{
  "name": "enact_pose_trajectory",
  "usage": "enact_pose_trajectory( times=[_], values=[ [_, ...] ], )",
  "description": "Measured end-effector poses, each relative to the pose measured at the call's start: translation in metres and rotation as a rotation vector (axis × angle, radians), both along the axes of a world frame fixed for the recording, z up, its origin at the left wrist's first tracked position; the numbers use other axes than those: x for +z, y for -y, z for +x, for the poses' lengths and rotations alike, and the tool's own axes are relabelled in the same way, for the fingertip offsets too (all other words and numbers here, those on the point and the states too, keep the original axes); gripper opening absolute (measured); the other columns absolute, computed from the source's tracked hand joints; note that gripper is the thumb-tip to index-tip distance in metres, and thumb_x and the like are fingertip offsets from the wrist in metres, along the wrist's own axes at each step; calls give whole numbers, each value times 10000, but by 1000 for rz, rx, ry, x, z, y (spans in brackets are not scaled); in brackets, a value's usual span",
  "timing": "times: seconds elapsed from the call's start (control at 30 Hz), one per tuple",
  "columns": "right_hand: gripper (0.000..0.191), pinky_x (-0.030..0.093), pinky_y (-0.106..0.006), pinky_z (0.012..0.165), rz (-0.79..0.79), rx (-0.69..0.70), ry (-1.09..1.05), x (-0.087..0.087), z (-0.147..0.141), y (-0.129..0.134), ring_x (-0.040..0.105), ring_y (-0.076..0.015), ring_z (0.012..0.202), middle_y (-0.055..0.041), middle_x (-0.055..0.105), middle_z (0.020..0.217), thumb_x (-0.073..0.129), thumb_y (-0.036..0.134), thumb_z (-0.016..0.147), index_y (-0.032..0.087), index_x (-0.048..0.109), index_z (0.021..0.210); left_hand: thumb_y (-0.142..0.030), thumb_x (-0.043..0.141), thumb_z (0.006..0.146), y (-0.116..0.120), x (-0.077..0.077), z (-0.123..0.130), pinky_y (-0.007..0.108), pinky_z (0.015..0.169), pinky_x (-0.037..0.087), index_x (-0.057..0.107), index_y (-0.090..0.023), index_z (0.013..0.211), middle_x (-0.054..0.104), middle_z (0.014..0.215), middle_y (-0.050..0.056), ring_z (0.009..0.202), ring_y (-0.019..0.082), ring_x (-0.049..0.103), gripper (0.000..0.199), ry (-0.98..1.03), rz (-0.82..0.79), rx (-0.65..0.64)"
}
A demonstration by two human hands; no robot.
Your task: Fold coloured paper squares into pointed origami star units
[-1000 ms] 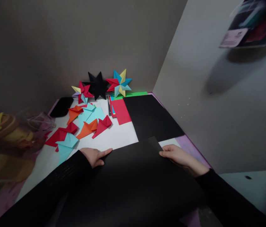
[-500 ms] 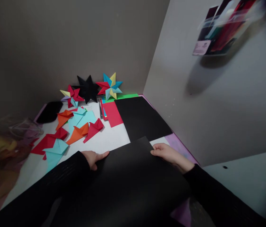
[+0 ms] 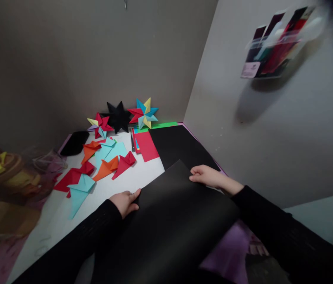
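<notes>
A large black sheet of paper [image 3: 160,221] lies directly before the wearer, near the surface [image 3: 151,169]; its lower part bends in a soft curve. The right hand [image 3: 204,175] has its grip closed on the sheet's upper right edge, thumb and fingers pinching it. The left hand [image 3: 126,202] has its fingertips at the sheet's left edge; whether that grip pinches or only presses, I cannot tell. Hands on opposite edges probably keep such a wide, limp sheet steady.

Just beyond the sheet's far corner lies a second black sheet [image 3: 181,146], flat, partly over red paper [image 3: 147,146]. Left of and beyond the held sheet are folded pieces [image 3: 106,168] in orange, red and light blue, perhaps laid aside to leave working room. Farther beyond the sheet, a black star [image 3: 119,117] stands between a mostly red star [image 3: 101,125] and a multicoloured star [image 3: 144,113], apparently propped on the wall [image 3: 110,59] for support. High to the sheet's right hangs a clear holder [image 3: 275,55], blurred.
</notes>
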State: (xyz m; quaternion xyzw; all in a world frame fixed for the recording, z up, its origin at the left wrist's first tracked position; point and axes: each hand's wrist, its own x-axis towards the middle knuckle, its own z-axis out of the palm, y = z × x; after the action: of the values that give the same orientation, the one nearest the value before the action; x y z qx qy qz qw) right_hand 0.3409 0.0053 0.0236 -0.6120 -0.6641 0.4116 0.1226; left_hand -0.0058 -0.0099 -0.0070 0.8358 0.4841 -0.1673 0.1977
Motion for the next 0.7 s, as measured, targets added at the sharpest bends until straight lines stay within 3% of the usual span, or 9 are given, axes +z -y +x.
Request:
enact_pose_trajectory(
  times=[0.2, 0.4, 0.6, 0.7],
  values=[
    [230, 238, -213, 443, -107, 176, 47, 7, -4, -60, 333, -73, 445, 64, 370, 498, 575, 316, 667, 187, 403, 585, -387, 364, 861, 6, 2, 7, 335, 794, 458, 289, -173, 1400, 598, 1075, 143, 932, 275, 607, 584, -28, 30, 121],
    [291, 297, -213, 452, -203, 296, 121, -1, -12, -95, 390, -79, 446, 57, 405, 501, 633, 365, 655, 183, 417, 584, -391, 371, 861, 9, -1, 9, 340, 788, 455, 306, -188, 1392, 611, 1053, 138, 917, 268, 608, 573, 14, 65, 210],
    [310, 294, -216, 457, -156, 379, 267, -2, -35, -132, 361, -74, 436, 72, 355, 451, 641, 357, 676, 183, 408, 569, -386, 358, 874, 13, 1, 18, 337, 780, 455, 309, -167, 1391, 617, 1032, 152, 932, 275, 609, 564, -4, 77, 346],
    [268, 288, -228, 468, -83, 414, 343, 0, -51, -145, 367, -81, 442, 62, 377, 437, 652, 279, 672, 175, 435, 551, -364, 344, 882, 11, 6, 21, 343, 772, 457, 275, -177, 1404, 616, 1041, 161, 927, 279, 617, 559, -34, 61, 347]
  ],
)
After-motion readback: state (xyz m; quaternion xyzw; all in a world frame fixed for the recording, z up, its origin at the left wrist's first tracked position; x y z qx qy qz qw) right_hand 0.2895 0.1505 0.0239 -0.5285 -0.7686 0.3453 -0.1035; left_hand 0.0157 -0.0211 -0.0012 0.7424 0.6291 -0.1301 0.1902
